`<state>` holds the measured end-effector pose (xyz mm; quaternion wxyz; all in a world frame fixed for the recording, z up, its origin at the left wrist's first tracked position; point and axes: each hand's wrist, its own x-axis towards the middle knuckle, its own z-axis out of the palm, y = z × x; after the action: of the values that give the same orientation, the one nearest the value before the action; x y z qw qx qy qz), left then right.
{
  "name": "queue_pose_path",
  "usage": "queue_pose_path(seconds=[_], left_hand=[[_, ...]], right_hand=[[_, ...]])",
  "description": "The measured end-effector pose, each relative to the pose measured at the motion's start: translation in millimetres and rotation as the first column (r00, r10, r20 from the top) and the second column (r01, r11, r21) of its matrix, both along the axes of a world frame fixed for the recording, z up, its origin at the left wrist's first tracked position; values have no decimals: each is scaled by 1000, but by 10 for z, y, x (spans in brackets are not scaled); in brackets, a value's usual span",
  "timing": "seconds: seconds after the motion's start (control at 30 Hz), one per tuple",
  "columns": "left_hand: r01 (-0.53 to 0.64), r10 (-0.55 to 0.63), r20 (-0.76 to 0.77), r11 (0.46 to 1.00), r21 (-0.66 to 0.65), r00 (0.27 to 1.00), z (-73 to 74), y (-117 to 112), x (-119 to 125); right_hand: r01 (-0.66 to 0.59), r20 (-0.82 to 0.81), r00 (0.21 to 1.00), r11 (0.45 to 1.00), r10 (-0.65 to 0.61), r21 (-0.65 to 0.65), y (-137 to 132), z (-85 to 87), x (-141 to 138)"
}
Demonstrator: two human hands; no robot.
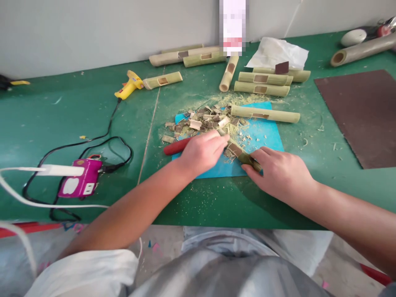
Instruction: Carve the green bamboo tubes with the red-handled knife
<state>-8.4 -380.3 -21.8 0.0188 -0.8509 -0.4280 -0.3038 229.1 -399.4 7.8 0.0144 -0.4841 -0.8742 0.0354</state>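
My left hand (202, 152) is closed around a tool with a red handle (177, 147) that sticks out to the left. Its working end is hidden by my fingers and meets a short green bamboo piece (239, 152) with a brown cut window. My right hand (280, 173) is closed on the near end of that bamboo piece and holds it down on a blue cutting mat (266, 138). Bamboo chips and shavings (204, 120) are heaped at the mat's far side.
A long bamboo tube (265, 114) lies across the mat's far edge, and several more (261, 82) lie behind. A yellow glue gun (130, 84), its black cord, a purple power strip (81, 182), a brown sheet (365, 115) and white plastic (278, 51) sit on the green table (77, 111).
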Motion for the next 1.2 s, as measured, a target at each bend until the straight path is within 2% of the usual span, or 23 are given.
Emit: queue_pose_path(seconds=[0.07, 0.17, 0.3, 0.4, 0.53, 0.63, 0.77, 0.87, 1.0, 1.1, 1.2], left_hand=[[15, -14, 6, 1000, -9, 1000, -6, 8, -11], [-42, 41, 35, 998, 41, 999, -11, 21, -23], [41, -41, 21, 999, -16, 999, -10, 14, -16], [-36, 34, 49, 999, 25, 998, -16, 15, -22], [15, -15, 31, 1000, 7, 999, -24, 27, -41], [-35, 33, 46, 998, 50, 998, -20, 29, -50], [24, -24, 3, 1000, 12, 1000, -10, 7, -31], [-31, 32, -5, 997, 69, 999, -6, -5, -13], [-3, 7, -59, 998, 66, 998, -7, -2, -11], [-75, 77, -22, 993, 87, 997, -14, 5, -27], [-12, 14, -48, 999, 30, 999, -26, 0, -33]], right_hand=[[4, 0, 1000, 1000, -4, -8, 2, 3, -2], [6, -6, 1000, 1000, -6, -8, 1, 7, -3], [-2, -8, 1000, 1000, 2, -7, 1, 5, 0], [5, -10, 1000, 1000, -5, 2, 7, 4, -7], [-3, 5, 1000, 1000, 3, -9, 12, 6, -16], [-2, -2, 1000, 1000, 2, 5, 5, 5, -7], [-15, -6, 1000, 1000, 15, 12, -2, 0, 5], [-9, -5, 1000, 1000, 9, 21, 3, -2, 1], [-8, 3, 1000, 1000, 8, 18, 3, -5, 2], [-9, -6, 1000, 1000, 9, 23, -5, -10, 9], [-10, -4, 1000, 1000, 10, 9, -9, -15, 9]])
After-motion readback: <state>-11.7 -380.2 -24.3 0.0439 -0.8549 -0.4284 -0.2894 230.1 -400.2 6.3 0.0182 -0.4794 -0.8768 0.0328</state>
